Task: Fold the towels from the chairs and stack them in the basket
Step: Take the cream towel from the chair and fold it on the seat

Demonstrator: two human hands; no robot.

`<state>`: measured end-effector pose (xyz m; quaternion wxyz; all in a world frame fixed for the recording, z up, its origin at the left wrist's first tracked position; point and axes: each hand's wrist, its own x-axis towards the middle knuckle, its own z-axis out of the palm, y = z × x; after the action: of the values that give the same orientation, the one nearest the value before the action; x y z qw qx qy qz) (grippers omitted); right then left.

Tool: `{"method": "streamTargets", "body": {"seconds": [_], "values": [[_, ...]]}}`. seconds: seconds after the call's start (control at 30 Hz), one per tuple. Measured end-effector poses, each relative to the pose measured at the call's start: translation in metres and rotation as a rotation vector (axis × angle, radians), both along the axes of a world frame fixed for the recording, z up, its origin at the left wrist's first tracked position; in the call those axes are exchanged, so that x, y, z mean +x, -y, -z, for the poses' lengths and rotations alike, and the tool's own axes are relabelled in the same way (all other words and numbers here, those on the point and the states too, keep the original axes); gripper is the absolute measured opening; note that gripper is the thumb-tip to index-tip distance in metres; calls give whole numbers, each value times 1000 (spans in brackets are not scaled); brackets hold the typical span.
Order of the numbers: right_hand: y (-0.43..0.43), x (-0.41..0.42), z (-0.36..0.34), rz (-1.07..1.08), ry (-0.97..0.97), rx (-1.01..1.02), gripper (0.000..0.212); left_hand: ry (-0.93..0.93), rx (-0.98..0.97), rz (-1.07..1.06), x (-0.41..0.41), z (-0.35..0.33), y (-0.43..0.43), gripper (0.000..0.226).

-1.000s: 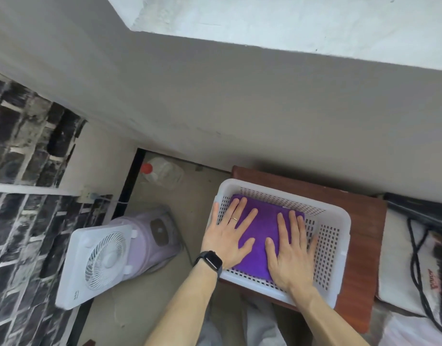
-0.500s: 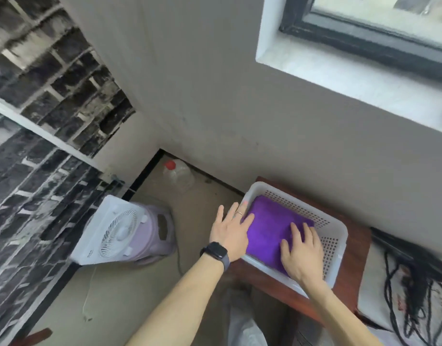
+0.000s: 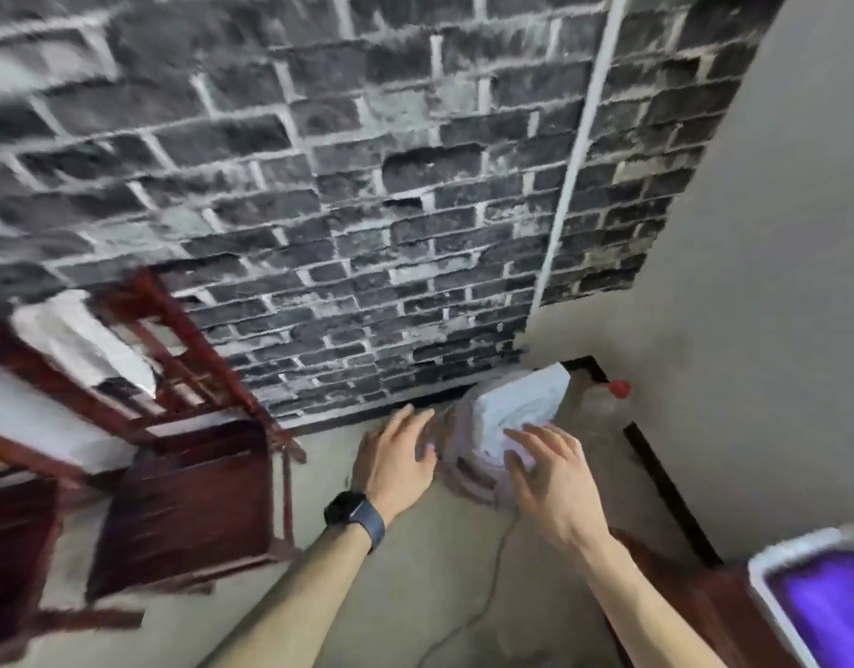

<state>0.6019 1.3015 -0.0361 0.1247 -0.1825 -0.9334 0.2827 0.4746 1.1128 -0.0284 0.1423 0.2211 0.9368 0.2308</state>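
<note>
And the hands are off the towel! A second ago both palms were pressing flat on the purple towel (image 3: 829,600) in the white basket (image 3: 764,568); now the view has swung hard to the left, and basket and towel have slid to the lower right corner of the frame, the towel lying folded inside on its own. The left hand (image 3: 396,462) and right hand (image 3: 555,479) float in the lower middle, both empty, fingers spread and relaxed, touching nothing, with the fan (image 3: 516,407) on the floor behind them. Over at the left edge the wooden chair (image 3: 188,499) has come into sight against the brick wall (image 3: 319,185), with a white towel (image 3: 78,339) draped over its back in the upper left, blurred by the turn. That reads as one towel banked and the person turning for the next. A second pale cloth seems to lie lower at the far left, though the blur won't let me call it. The next grab looks like that white towel, well apart from both hands right now
</note>
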Motion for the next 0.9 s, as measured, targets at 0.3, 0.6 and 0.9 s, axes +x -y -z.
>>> {"method": "streamTargets", "body": {"seconds": [0.3,0.6,0.9], "values": [[226,-146,-78,-479,-147,44,36,-213,26,-486,-59,-65,267,48],[353,-256,-99,-709,-127,113,43,-233,43,-709,-112,-83,400,49],[426,-414,-79,-766,-4,168,45,-185,-11,-791,-252,-83,466,47]]}}
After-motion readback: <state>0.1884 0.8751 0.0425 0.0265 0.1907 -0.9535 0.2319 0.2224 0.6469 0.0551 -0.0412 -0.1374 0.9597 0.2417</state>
